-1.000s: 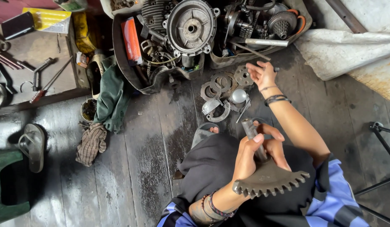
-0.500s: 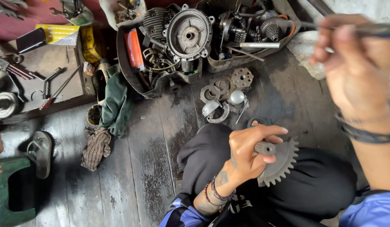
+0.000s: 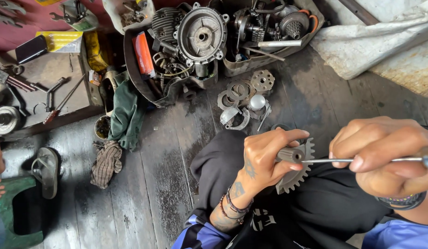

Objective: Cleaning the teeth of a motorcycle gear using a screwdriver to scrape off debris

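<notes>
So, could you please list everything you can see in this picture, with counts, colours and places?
toothed gear with shaft: one, grey metal, gripped over the lap
thin rod tool: one, silver, tip at the shaft's end
engine casing: one, grey, top centre in a tray
loose discs and rings: several, grey, on the floor below the casing
green cloth: one, left of centre
striped rag: one, brown, below the cloth
sandal: one, grey, far left
hand tools: a few, on the left board
white sack: one, top right
left hand: holds the gear
right hand: holds the rod
</notes>
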